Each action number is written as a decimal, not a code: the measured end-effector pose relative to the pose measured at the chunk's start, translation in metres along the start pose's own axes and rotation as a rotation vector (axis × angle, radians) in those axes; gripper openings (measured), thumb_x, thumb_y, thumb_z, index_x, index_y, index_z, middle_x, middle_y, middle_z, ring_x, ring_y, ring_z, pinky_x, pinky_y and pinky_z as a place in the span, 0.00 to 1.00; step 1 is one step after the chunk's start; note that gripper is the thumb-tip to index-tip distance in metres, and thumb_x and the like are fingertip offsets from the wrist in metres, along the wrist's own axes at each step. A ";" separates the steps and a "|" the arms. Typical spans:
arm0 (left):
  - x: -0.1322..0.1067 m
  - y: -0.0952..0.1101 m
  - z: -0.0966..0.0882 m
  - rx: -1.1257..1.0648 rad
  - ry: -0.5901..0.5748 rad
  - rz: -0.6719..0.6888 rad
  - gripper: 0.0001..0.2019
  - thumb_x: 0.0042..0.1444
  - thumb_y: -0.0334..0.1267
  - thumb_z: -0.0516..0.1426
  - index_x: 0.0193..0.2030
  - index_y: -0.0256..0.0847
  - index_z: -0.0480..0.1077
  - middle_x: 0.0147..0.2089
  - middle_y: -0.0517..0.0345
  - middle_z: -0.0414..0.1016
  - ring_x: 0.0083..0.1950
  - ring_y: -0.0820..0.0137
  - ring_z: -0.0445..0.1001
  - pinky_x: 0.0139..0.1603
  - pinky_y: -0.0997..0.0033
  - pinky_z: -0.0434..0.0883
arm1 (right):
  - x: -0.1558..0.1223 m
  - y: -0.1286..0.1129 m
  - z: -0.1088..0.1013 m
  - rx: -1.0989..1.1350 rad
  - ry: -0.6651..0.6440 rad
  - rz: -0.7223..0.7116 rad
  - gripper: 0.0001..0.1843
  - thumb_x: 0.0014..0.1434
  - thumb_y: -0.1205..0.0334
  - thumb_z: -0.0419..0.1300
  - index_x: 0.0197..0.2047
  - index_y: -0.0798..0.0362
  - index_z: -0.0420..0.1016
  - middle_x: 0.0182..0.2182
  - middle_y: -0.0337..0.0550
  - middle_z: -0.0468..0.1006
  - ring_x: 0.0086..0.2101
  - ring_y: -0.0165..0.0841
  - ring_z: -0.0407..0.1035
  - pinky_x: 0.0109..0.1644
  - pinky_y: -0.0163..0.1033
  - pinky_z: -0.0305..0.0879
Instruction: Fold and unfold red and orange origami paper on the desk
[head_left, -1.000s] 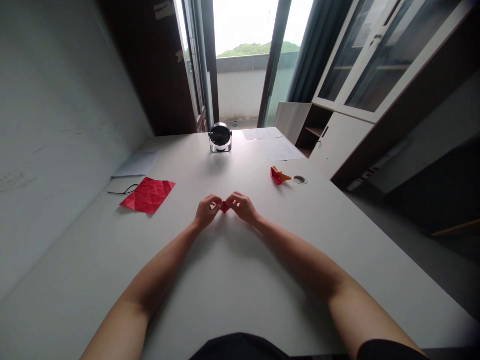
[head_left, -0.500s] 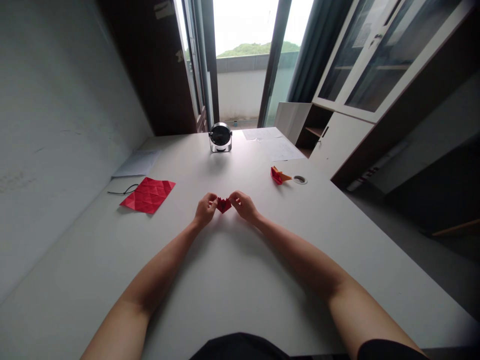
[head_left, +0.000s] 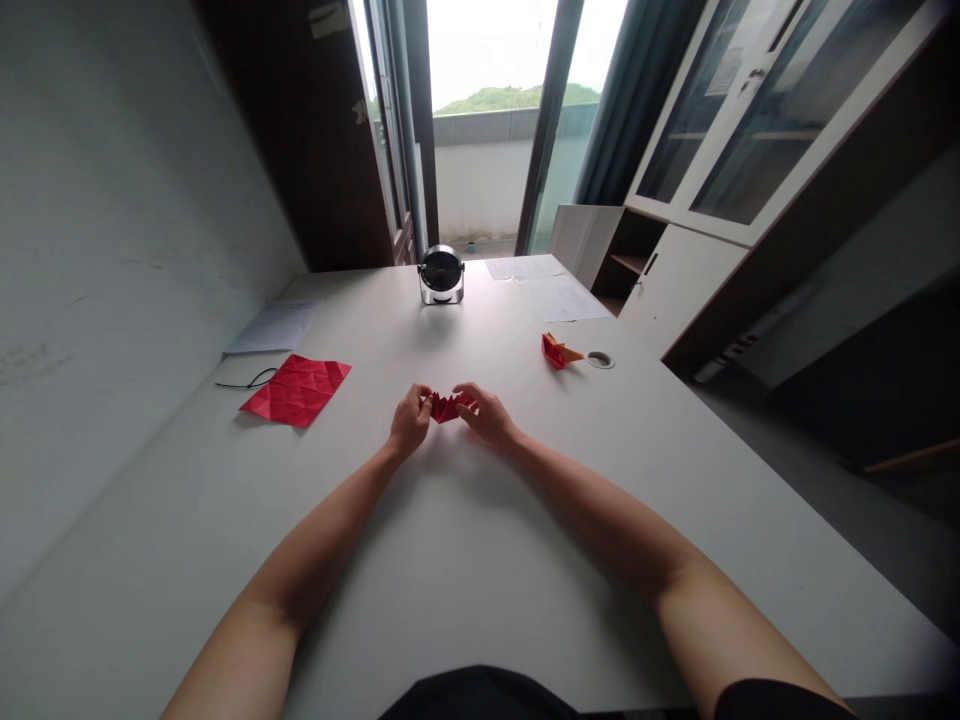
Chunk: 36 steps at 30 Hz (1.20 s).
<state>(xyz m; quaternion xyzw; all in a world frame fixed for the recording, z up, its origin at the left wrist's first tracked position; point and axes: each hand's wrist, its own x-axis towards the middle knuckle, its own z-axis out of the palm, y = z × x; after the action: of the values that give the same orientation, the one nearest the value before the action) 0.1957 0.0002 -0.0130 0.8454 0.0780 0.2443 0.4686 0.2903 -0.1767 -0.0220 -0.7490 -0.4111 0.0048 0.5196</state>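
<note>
A small folded piece of red origami paper [head_left: 445,408] is held between my two hands over the middle of the white table. My left hand [head_left: 412,416] pinches its left end between thumb and fingers. At the right end, my right hand [head_left: 482,410] has its thumb and fingers closed on the paper's edge, the index finger arched above. Pointed folds stand up along the paper's top edge. My fingertips cover both ends of it.
A creased red sheet [head_left: 298,390] lies on the left beside a black cord [head_left: 247,383]. On the right, a red and orange folded paper figure [head_left: 559,351] sits near a cable hole ring [head_left: 600,360]. A round black and silver device [head_left: 441,274] stands at the back, near white papers [head_left: 562,298].
The folded paper has turned slightly and shifted a little left, looking wider and flatter at the bottom. My right hand's fingers have moved along its right end.
</note>
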 end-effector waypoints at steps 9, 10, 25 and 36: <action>0.000 0.001 -0.001 -0.026 0.014 -0.008 0.06 0.64 0.41 0.52 0.40 0.43 0.67 0.29 0.60 0.76 0.30 0.67 0.74 0.35 0.68 0.66 | -0.002 -0.004 -0.003 -0.043 -0.051 -0.084 0.13 0.63 0.62 0.59 0.51 0.48 0.76 0.40 0.45 0.81 0.33 0.32 0.74 0.39 0.38 0.70; 0.000 0.001 -0.001 -0.029 0.016 -0.007 0.06 0.64 0.41 0.52 0.41 0.43 0.67 0.29 0.60 0.76 0.30 0.67 0.74 0.36 0.68 0.66 | -0.002 -0.004 -0.002 -0.045 -0.049 -0.079 0.15 0.62 0.62 0.60 0.53 0.48 0.74 0.40 0.44 0.81 0.32 0.32 0.74 0.39 0.38 0.70; 0.009 -0.024 0.005 -0.277 0.101 -0.079 0.08 0.65 0.44 0.51 0.42 0.42 0.62 0.35 0.59 0.72 0.30 0.72 0.74 0.37 0.67 0.73 | -0.001 -0.003 -0.005 -0.165 -0.027 -0.103 0.09 0.62 0.56 0.60 0.33 0.51 0.74 0.31 0.40 0.76 0.28 0.29 0.66 0.35 0.34 0.63; 0.010 -0.017 0.006 -0.548 -0.005 -0.208 0.12 0.61 0.47 0.53 0.42 0.40 0.59 0.37 0.56 0.75 0.38 0.69 0.78 0.46 0.58 0.76 | 0.001 0.002 -0.007 -0.073 0.078 0.060 0.07 0.61 0.57 0.60 0.34 0.50 0.72 0.25 0.38 0.79 0.26 0.32 0.71 0.34 0.36 0.65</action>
<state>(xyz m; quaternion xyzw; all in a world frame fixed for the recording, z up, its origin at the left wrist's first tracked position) 0.2093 0.0088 -0.0264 0.6753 0.0940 0.2049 0.7022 0.2956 -0.1815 -0.0200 -0.7789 -0.3680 -0.0237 0.5073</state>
